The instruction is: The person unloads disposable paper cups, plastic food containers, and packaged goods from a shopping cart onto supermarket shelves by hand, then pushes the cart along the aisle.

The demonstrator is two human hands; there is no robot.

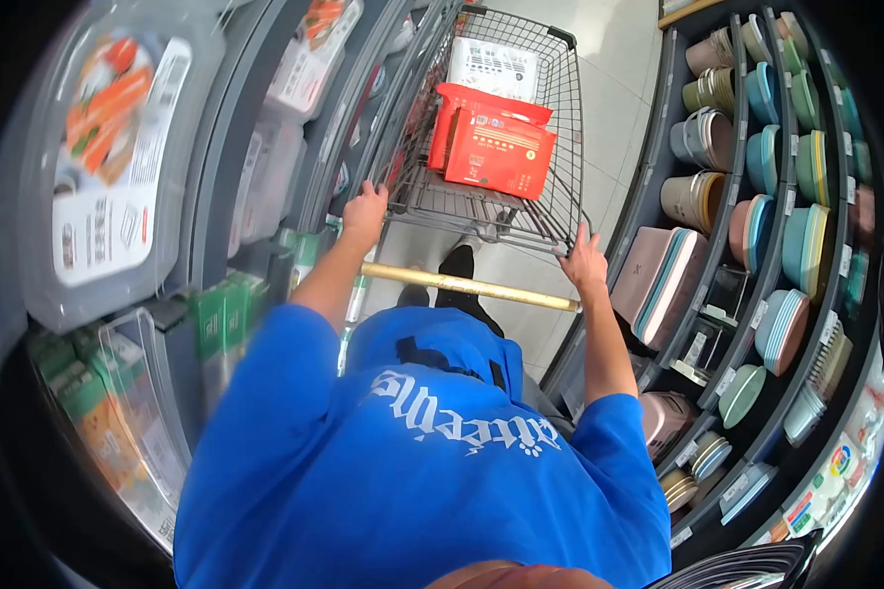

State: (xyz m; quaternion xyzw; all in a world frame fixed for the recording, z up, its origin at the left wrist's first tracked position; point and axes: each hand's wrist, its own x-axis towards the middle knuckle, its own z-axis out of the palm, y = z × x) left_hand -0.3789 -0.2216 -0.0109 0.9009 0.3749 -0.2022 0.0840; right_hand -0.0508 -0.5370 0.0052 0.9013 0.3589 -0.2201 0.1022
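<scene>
A dark wire shopping cart (568, 108) stands ahead of me. My left hand (366, 211) is closed on the cart's near left corner. At the near right corner, my right hand (585, 260) grips the cart's frame, its fingers partly hidden. A worn yellowish handle bar (469, 286) crosses between my forearms, with neither hand on it. Inside the basket lie a red package (501, 155) with white print, a second red package (446, 116) partly behind it, and a white package (493, 69) with dark print at the far end.
Close on the left, shelves hold clear plastic food containers (118, 167) and green boxes (228, 319). Right-hand shelves carry stacked plastic basins (702, 137), pink trays (648, 280) and colored bowls (782, 332). Pale floor tiles (619, 74) run along the aisle ahead.
</scene>
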